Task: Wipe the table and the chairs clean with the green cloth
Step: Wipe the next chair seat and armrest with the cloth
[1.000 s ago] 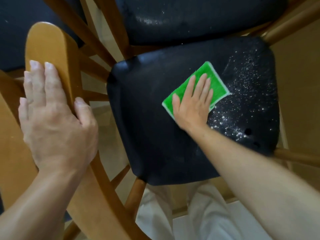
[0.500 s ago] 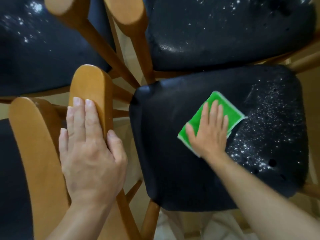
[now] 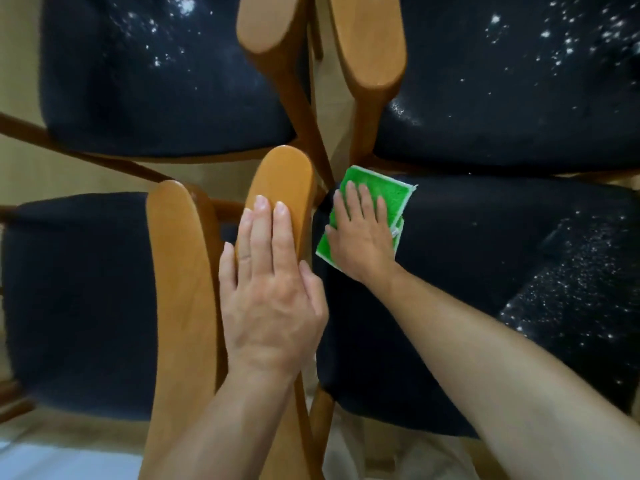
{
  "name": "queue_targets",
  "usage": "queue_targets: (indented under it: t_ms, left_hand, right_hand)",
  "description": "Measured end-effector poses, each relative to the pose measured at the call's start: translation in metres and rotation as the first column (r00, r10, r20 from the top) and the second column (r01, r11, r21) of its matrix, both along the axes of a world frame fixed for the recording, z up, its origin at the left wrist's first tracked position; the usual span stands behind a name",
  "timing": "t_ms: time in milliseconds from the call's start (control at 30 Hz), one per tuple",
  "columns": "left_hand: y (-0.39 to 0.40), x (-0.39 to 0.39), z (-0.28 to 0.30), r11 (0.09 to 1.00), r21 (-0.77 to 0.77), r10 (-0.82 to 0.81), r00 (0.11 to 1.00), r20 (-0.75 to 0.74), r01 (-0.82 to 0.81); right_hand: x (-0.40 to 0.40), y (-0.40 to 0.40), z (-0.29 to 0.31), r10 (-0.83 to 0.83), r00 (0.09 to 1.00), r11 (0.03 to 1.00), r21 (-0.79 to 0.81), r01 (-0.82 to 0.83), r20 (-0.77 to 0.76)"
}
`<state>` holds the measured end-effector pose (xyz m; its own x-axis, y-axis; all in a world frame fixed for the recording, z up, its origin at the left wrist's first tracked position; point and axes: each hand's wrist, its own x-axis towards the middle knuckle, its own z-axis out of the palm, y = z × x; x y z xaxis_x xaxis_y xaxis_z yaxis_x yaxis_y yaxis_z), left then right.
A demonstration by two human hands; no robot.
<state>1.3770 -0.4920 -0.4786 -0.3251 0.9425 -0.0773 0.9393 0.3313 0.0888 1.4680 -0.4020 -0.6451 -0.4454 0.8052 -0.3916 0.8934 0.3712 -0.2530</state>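
Green cloth lying flat on the black seat, at the seat's far corner nearest the wooden backrest. Pressing down on it with the right hand, palm flat and fingers spread rather than curled around anything. Steadying the backrest with the left hand, fingers extended along the wood, thumb hooking round its edge, not closing in a fist.

White specks lying thick on the side of the seat away from the backrest, well apart from the cloth; likely getting missed if working only near the corner. Possibly sweeping crumbs over the seat's edge onto the floor beside the backrest, or into the gap between seat and backrest, given how close the cloth sits to that edge. Risking bunching too: cloth already folding under the heel of the palm, so losing contact area on a hard push. Other dusted seats beyond the backrest waiting untouched.
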Motion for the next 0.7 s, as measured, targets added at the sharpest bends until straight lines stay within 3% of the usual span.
queue_targets:
  t_ms: [100, 200, 300, 433, 500, 600, 700]
  left_hand:
    - [0.002, 0.0, 0.001, 1.0, -0.01, 0.001, 1.0, 0.0, -0.001]
    - [0.0, 0.001, 0.002, 1.0, -0.012, 0.013, 1.0, -0.001, -0.013]
    - [0.0, 0.002, 0.0, 1.0, -0.002, 0.012, 1.0, -0.005, -0.012]
    - [0.001, 0.002, 0.0, 1.0, 0.002, 0.004, 1.0, -0.026, -0.004]
    - [0.0, 0.002, -0.001, 1.0, 0.004, 0.006, 1.0, -0.028, -0.006]
    - [0.0, 0.002, -0.002, 1.0, 0.009, 0.005, 1.0, -0.026, -0.004]
    - [0.001, 0.001, -0.002, 1.0, 0.02, 0.004, 1.0, -0.018, -0.004]
  right_hand:
    - [0.036, 0.023, 0.001, 0.053, 0.999, 0.999, -0.003, -0.053, -0.012]
    - [0.104, 0.042, 0.0, -0.217, 0.974, 0.976, 0.048, 0.214, 0.064]
    - [0.16, 0.047, 0.004, -0.487, 0.866, 0.872, 0.11, 0.476, 0.111]
    - [0.124, 0.054, 0.004, -0.705, 0.695, 0.709, 0.108, 0.697, 0.138]
    - [0.079, 0.05, 0.005, -0.647, 0.751, 0.762, 0.064, 0.645, 0.133]
    - [0.009, 0.021, 0.005, -0.328, 0.94, 0.945, 0.044, 0.325, 0.094]
    - [-0.027, -0.014, 0.004, -0.023, 0.997, 1.0, 0.023, 0.021, 0.07]
